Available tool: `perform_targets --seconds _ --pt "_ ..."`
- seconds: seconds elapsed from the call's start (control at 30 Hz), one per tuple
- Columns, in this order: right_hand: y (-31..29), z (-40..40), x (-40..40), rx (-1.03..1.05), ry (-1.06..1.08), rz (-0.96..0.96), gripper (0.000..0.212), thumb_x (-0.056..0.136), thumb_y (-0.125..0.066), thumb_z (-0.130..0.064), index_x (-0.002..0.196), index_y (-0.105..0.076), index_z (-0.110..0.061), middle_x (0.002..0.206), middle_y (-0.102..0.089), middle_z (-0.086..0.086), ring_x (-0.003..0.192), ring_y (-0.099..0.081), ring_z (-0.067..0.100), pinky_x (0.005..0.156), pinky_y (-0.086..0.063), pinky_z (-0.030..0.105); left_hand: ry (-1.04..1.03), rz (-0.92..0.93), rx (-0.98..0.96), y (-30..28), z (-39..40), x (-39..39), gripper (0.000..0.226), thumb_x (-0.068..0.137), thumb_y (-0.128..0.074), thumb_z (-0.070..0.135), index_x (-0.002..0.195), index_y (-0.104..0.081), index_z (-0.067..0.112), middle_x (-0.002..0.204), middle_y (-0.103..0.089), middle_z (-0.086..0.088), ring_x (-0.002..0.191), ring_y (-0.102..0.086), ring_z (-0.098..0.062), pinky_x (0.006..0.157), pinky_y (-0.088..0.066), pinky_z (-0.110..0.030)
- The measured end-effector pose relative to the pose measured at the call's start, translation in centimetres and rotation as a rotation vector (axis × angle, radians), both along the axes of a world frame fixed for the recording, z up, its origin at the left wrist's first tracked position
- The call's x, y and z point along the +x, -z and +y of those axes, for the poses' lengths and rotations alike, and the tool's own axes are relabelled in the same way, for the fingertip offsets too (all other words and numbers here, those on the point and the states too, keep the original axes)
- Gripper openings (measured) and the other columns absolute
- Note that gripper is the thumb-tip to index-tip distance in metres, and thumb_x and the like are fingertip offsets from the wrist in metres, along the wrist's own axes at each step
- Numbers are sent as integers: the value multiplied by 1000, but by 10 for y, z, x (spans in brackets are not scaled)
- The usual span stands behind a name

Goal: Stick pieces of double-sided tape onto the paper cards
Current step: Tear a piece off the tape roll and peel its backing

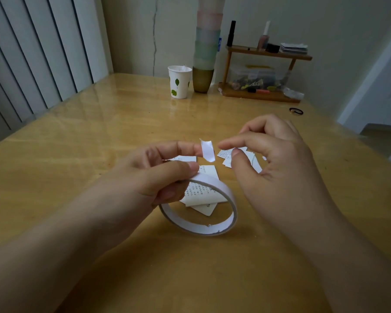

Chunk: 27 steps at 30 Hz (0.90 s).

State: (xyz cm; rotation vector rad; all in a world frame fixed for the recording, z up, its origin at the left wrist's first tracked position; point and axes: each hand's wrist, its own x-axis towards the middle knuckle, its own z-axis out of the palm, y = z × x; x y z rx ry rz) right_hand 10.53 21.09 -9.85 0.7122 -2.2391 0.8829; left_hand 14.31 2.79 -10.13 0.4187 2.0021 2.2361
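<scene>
While the left hand (165,168) grips the tape roll (199,206), covering some paper cards (203,190), the right hand (273,159) hovers half-curled, holding nothing.

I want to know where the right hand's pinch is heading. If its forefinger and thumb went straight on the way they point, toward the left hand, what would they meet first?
Most likely the torn tape piece stuck on the left hand forefinger tip, just ahead of the right hand; depth is uncertain.

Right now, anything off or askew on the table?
Little stands out. The paper cards lie in a loose, overlapping scatter at odd angles rather than a neat stack. A torn tape piece clings to the left hand index fingertip, while that hand's grip holds the tape roll. No spills.
</scene>
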Motion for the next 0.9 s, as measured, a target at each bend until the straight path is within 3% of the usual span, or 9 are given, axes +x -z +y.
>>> perform_targets --seconds 0.1,0.17,0.3,0.5,0.7,0.9 --pt "-3 2 0 -48 28 -48 16 82 -57 -23 87 -71 -27 88 -51 -16 91 -48 5 78 -35 14 -2 17 -18 -1 -1 1 37 67 -68 24 103 -72 21 58 -38 1 46 -29 -7 64 -16 -35" --pt "-8 2 4 -76 9 2 7 80 -63 -22 80 -69 -25 84 -52 -13 85 -50 5 73 -36 9 -19 28 -48 -1 1 1 37 71 -67 19 107 -71 26 62 -34 -6 50 -27 -10 63 -19 -32" --pt "-8 -2 10 -54 -33 62 3 79 -67 -21 78 -69 -20 81 -55 -5 80 -52 7 70 -39 13 5 51 -78 -2 4 2 41 74 -61 18 111 -69 33 64 -23 -9 52 -28 -10 50 -27 -16" --pt "-5 -2 8 -79 -9 -8 2 76 -69 -24 75 -70 -24 76 -56 -6 76 -49 5 66 -38 12 31 108 -133 -2 7 5 44 74 -60 17 111 -66 41 51 -32 4 47 -33 -6 46 -31 -10" --pt "-5 -5 10 -71 4 36 5 75 -69 -24 73 -71 -21 73 -57 -4 73 -48 5 65 -37 12 61 169 -184 0 5 6 51 73 -68 26 120 -59 45 51 -30 5 51 -25 -13 45 -26 -17" --pt "-9 -6 16 -107 38 87 3 76 -70 -22 79 -71 -22 77 -56 -5 74 -50 6 65 -39 13 49 213 -236 1 6 8 56 72 -61 38 125 -51 52 53 -31 0 52 -22 -23 45 -22 -28"
